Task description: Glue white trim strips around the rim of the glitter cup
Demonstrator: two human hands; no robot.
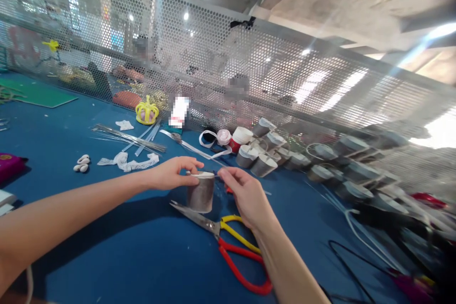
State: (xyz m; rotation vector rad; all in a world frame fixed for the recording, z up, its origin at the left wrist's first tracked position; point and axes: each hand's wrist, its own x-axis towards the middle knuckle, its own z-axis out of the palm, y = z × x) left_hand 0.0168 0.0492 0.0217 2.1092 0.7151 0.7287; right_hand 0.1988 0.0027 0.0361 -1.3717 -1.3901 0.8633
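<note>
A small grey cup-shaped piece (200, 194) with a white top stands on the blue table. My left hand (176, 173) grips its rim from the left, thumb at the near side and fingers over the top. On the right side of the rim, my right hand (245, 192) is closed in a pinch. Something thin and bluish shows at its fingertips, too small to name. Just in front of the cup lies a pair of scissors (210, 224), blades apart, with one yellow and one red handle; my right forearm partly covers the handles.
Several similar grey cups (264, 165) are heaped behind and to the right. Thin wires (128, 137), crumpled white strips (131, 162) and a yellow crown-like piece (147, 111) lie at the back left. A perforated metal screen (213, 57) borders the table (142, 256); people sit beyond it.
</note>
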